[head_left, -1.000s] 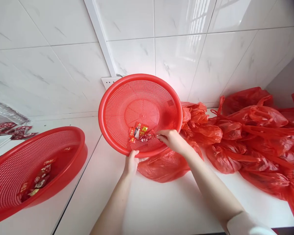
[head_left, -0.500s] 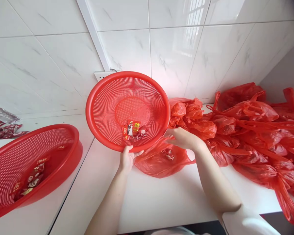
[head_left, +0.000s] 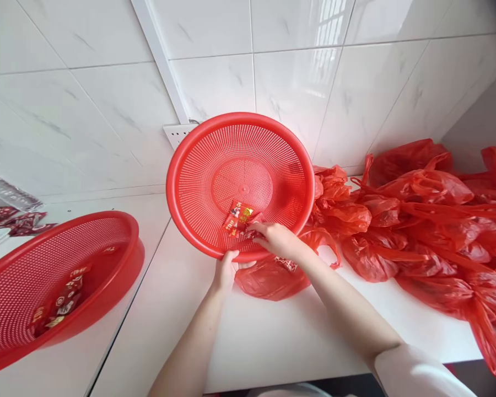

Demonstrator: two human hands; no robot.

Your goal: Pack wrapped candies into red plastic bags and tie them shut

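A red plastic colander (head_left: 242, 129) is tilted up off the table toward me. My left hand (head_left: 226, 271) grips its near rim, thumb over the edge and fingers beneath. Inside lie a few small red wrapped packets (head_left: 236, 216) with gold and white print. My right hand (head_left: 275, 237) reaches in over the rim, its fingertips closed on a dark red packet (head_left: 253, 225) at the right of this little group. Below the colander an open red plastic bag (head_left: 268, 284) rests on the table, with some printed packets (head_left: 287, 263) showing in its mouth, partly covered by my forearm.
At the left stands a second red colander (head_left: 124, 220) with several packets in it. Tied, filled red bags (head_left: 430, 237) are heaped along the right side. Behind are a tiled wall (head_left: 215, 82) and a socket strip (head_left: 176, 132). Clear plastic packaging (head_left: 8, 190) lies far left.
My right hand has moved from the open bag up into the colander and closed on a packet. The colander, held by my left hand, has shifted right in view.
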